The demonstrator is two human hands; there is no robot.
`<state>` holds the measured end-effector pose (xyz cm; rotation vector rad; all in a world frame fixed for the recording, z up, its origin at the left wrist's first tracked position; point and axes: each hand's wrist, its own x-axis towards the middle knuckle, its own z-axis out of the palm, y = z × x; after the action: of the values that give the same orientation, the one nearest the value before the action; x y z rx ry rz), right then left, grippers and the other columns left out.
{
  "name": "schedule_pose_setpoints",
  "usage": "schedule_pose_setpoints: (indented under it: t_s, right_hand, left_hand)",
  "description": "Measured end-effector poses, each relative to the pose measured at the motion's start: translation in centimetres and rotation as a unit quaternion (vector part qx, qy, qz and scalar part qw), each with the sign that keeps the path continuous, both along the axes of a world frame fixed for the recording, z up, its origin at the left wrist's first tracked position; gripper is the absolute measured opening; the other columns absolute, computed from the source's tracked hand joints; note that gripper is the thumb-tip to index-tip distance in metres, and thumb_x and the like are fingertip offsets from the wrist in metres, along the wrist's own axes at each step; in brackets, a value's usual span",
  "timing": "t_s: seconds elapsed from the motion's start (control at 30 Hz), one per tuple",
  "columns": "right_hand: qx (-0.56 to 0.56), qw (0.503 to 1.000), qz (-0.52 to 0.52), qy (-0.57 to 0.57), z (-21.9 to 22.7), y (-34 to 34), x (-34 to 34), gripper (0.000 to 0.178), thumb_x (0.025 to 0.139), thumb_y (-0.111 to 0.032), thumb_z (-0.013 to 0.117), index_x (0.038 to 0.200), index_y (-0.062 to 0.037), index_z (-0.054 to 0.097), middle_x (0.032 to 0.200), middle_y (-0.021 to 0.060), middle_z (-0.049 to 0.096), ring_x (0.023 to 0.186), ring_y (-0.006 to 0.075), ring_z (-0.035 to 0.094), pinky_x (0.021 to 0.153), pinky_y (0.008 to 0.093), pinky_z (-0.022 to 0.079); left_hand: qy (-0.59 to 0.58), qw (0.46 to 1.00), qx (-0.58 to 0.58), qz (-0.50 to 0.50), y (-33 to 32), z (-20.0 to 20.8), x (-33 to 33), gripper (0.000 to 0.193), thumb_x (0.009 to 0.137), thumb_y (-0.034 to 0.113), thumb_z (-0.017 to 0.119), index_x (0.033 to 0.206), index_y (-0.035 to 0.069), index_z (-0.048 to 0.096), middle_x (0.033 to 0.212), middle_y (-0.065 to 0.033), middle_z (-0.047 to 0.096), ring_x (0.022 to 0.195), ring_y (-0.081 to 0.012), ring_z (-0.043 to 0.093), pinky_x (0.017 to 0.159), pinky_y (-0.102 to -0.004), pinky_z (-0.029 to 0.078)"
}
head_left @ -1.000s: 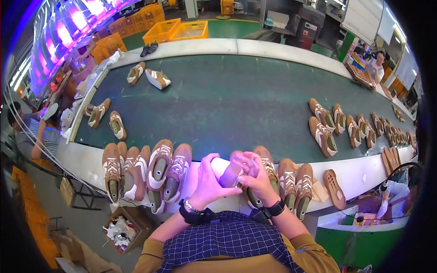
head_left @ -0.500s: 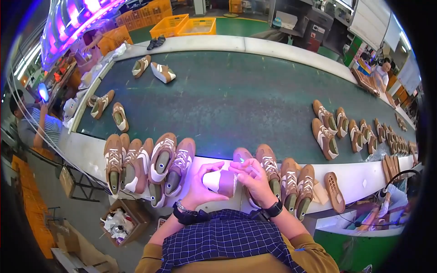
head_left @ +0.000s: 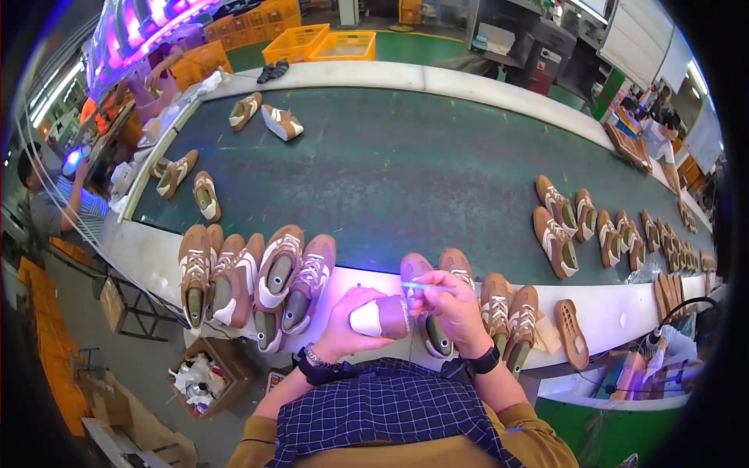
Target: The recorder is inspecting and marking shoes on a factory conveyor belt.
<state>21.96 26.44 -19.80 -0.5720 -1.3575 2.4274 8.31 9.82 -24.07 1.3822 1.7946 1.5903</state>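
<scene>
Wrapped around a brown and white sneaker (head_left: 384,317), my left hand (head_left: 347,320) keeps the shoe tilted above the white ledge, its heel or toe end facing right. My right hand (head_left: 459,313) pinches a thin, pale, pen-like stick (head_left: 416,285), whose tip lies just above the shoe's upper edge. Whether the tip touches the shoe, I cannot tell. Left of my hands, several laced sneakers (head_left: 314,269) lean along the ledge. More sneakers (head_left: 496,303) stand to the right, and one shoe (head_left: 416,267) is partly hidden behind my right hand.
Beyond the white ledge (head_left: 616,306) runs a wide green conveyor belt (head_left: 367,171) with shoes at both ends. A loose brown sole (head_left: 573,334) lies at right. Below left is a carton (head_left: 242,374) of scraps. People sit at left (head_left: 55,203) and far right (head_left: 662,148).
My right hand has drawn back slightly from the shoe, and the stick in its fingers shows more plainly. The shoe has turned a little. The person at far right has bent forward.
</scene>
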Motion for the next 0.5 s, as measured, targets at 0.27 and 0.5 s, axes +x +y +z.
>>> schedule_pose_setpoints:
  t_s: [0.27,0.5]
  right_hand:
    - [-0.061,0.995,-0.025,0.078,-0.5,-1.7,-1.1,0.013,0.096,-0.014,0.051,0.102,-0.0027,0.054,0.08,0.0078,0.063,0.067,0.0158,0.063,0.062,0.0287,0.054]
    - [0.054,0.997,0.017,0.049,-1.1,-2.4,-1.8,0.008,0.096,-0.011,0.049,0.1,-0.0034,0.051,0.08,0.0052,0.059,0.061,0.0106,0.058,0.053,0.025,0.049]
  left_hand:
    - [-0.029,0.996,0.047,0.063,-1.7,0.6,-0.5,0.065,0.051,0.022,0.089,0.108,0.004,0.065,0.108,-0.0118,0.064,0.102,-0.0283,0.059,0.091,-0.0403,0.046]
    - [0.03,0.999,0.025,0.027,-1.7,0.3,-0.7,0.065,0.053,0.022,0.086,0.111,0.003,0.064,0.11,-0.0096,0.064,0.102,-0.0282,0.058,0.093,-0.0408,0.044]
